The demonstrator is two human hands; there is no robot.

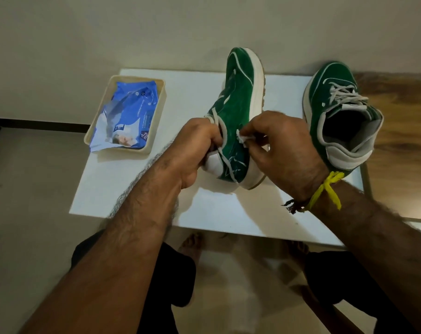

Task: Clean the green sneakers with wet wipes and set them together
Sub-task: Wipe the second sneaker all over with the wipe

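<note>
We begin with the white table (137,189), which carries everything in play, and on it the 2 green sneakers. The second sneaker (335,112) stands upright on its sole at the right edge of the table, laces up and opening toward us, partly behind the right wrist. The first sneaker (238,112) is tipped onto its side near the middle of the table, heel end toward us, toe pointing away, its cream sole facing right — this is the one we are working on. At the far left corner sits a cream tray (161,102) holding the blue wet wipe pack (130,112), well apart from both shoes. Our left hand (195,150) is curled round the heel collar of the tipped sneaker, steadying it, with the fingers hooked over the rim. Our right hand (284,150) pinches a small crumpled white wipe (243,138) between thumb and fingertips, pressed against the green suede of the side panel just beside the left hand. We judge the wiping of the first sneaker's side to be the step in hand, with the upright shoe possibly not yet treated — we cannot tell that from its surface. The next move calls for a firm left hold while the wipe is drawn along the suede toward the toe, then turning the shoe to reach the sole edge; suede will drag on a damp wipe, so short strokes seem wise.
</note>
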